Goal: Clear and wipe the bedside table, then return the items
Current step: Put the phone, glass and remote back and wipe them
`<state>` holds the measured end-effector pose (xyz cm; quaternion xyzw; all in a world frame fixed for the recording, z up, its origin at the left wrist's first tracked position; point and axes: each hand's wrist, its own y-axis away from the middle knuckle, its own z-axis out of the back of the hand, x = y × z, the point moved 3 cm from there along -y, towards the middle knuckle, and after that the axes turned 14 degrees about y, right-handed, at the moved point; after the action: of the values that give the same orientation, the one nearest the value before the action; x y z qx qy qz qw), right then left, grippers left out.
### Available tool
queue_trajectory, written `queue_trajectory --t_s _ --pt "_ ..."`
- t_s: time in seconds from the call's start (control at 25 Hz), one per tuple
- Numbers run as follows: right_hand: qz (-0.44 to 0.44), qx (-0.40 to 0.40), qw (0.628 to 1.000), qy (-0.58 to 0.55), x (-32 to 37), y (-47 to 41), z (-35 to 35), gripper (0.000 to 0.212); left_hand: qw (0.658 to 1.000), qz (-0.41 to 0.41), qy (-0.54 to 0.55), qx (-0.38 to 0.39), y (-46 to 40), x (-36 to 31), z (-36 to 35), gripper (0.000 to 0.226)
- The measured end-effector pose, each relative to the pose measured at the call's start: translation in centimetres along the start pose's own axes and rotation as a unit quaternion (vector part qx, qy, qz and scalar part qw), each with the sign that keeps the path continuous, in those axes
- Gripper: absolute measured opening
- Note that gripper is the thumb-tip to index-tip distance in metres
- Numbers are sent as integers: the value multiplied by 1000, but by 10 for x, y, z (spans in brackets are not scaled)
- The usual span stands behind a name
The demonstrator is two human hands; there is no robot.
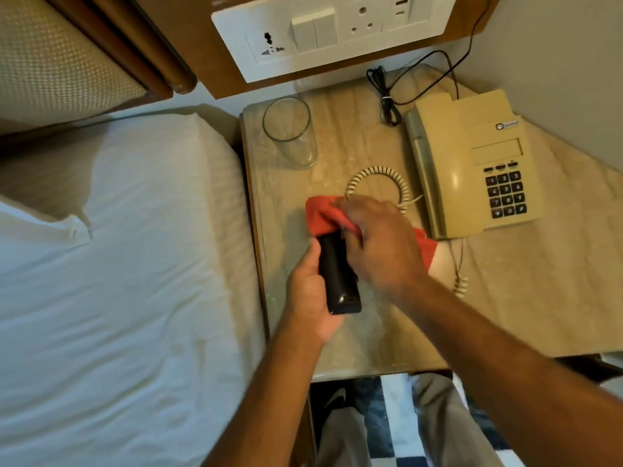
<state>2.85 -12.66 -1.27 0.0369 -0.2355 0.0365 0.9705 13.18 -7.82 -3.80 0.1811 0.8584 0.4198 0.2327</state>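
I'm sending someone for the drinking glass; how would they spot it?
Find the bedside table beside the bed. The glass stands upright at its back corner nearest the bed, below the wall sockets. It is the only clear, empty thing there; the telephone is beige.

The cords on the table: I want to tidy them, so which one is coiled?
The cream phone cord beside the telephone is the springy coiled one; the black cable near the wall is straight wire, bundled.

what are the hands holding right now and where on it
The left hand grips the black remote around its middle. The right hand bunches the red cloth against the remote's far end.
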Motion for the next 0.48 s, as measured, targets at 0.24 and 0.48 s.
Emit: queue_trajectory --t_s 0.24,0.48 --pt "123 8 992 19 12 62 23 41 999 -22 -31 1 0 -20 -4 43" --pt "270 94 920 269 -30 35 -35 57 663 -399 -609 -176 -29 -67 15 48"
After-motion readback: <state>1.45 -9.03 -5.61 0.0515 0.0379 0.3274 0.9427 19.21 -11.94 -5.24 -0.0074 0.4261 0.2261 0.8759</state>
